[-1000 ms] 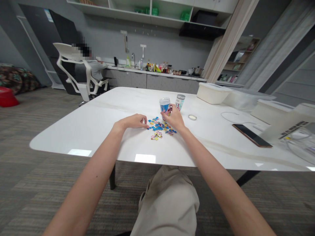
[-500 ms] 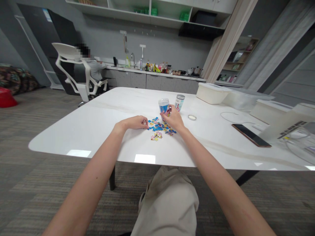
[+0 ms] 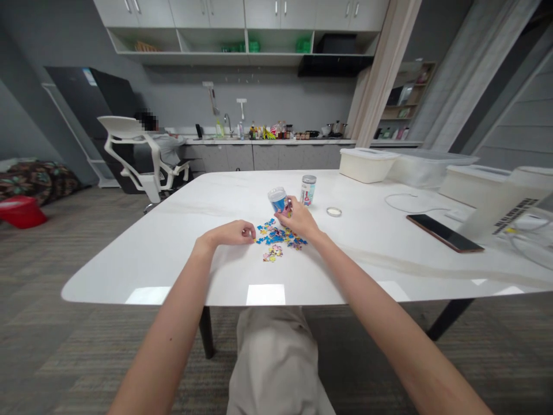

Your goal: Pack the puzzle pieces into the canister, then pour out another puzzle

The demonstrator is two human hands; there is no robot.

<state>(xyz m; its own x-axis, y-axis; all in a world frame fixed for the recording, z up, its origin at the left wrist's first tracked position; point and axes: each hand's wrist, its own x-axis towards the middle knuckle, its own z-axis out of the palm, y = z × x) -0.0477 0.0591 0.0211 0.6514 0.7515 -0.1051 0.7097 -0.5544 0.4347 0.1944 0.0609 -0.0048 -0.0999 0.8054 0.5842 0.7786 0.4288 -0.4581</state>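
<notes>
My right hand (image 3: pixel 298 219) grips a blue printed can (image 3: pixel 279 200) with a clear rim, tilted to the left above the table. Below it lies a loose heap of small jigsaw puzzle pieces (image 3: pixel 276 237), mostly blue, with some yellow and pink. At the heap's left edge, my left hand (image 3: pixel 233 233) rests on the table, thumb and fingertips closed in a pinch; a small yellowish puzzle piece shows at the tips. A second can (image 3: pixel 308 190) with a grey lid stands upright behind my right hand. To its right a round lid (image 3: pixel 333 212) lies flat.
The white table (image 3: pixel 173 248) carries a dark phone or tablet (image 3: pixel 443 232), a white cable (image 3: pixel 400 206) and a cream lidded box (image 3: pixel 367 165) with more bins on the right. A person sits in a white chair (image 3: pixel 125 144) at the back left, before the kitchen counter (image 3: pixel 285 151).
The camera has tilted upward. The can in my right hand leans further left. My left hand has drawn slightly away from the blue pieces, its fingertips still pinched.
</notes>
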